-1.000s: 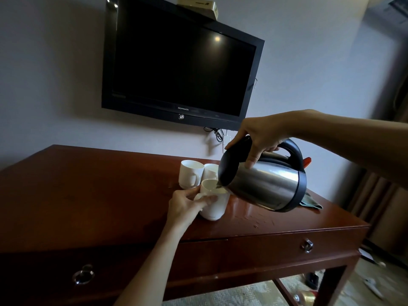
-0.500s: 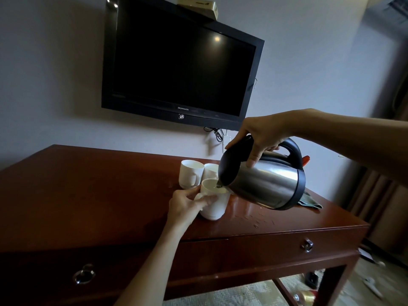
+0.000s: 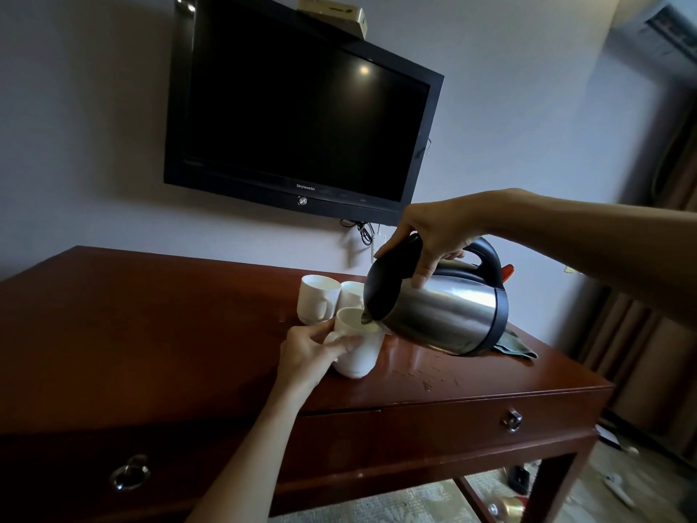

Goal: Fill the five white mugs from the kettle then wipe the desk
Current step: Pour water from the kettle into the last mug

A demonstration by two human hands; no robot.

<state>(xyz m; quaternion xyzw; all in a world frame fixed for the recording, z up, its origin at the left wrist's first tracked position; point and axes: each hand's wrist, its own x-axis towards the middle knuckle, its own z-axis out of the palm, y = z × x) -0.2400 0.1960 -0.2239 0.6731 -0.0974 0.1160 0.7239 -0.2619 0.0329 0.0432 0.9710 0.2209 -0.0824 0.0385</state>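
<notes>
While you tip the kettle [image 3: 437,311] with your right hand [image 3: 433,235], its fingers curled round the black handle and lid, the spout sits right at the rim of the front mug [image 3: 356,349], and that is where trouble could start. Tilt a touch further and water may overshoot the rim onto the table [image 3: 151,334]; I judge the mug is already well on its way, though the level inside is hard to read. Droplets already glint on the table surface to the right of the mug, so a wet base could slide if you nudge it. Your left hand [image 3: 309,352] holds that mug from the near-left side, fingers wrapped at its handle and wall, close under the spout, so any splash or steam would land on them. The kettle body hangs over the table just right of the mug, not resting on anything. Two more white mugs [image 3: 317,300] stand just behind the front one, touching or nearly so; others are hidden. A dark green cloth [image 3: 516,347] lies behind the kettle, near the table's right edge, ready for wiping
</notes>
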